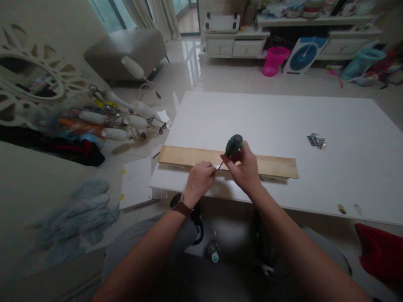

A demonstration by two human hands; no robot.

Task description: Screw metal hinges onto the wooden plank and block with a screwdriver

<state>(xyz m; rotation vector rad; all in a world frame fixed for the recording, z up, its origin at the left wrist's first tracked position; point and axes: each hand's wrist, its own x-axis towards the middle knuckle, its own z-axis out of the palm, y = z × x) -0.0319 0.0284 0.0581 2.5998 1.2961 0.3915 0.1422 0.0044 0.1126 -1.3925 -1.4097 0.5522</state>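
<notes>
A long wooden board (189, 155) lies along the near edge of a white low table (283, 121). My right hand (244, 170) is closed round a green-handled screwdriver (233, 145), its tip angled down to a small metal piece (218, 167) on the board. My left hand (199, 179), with a watch on the wrist, pinches that metal piece at the screwdriver's tip. Both hands sit over the board's middle.
A small pile of metal hinges (316, 141) lies on the table to the right. A chandelier with white shades (122, 117) lies on the floor at left, beside clutter. A plastic bottle (214, 251) stands between my feet. A red cloth (378, 251) is at lower right.
</notes>
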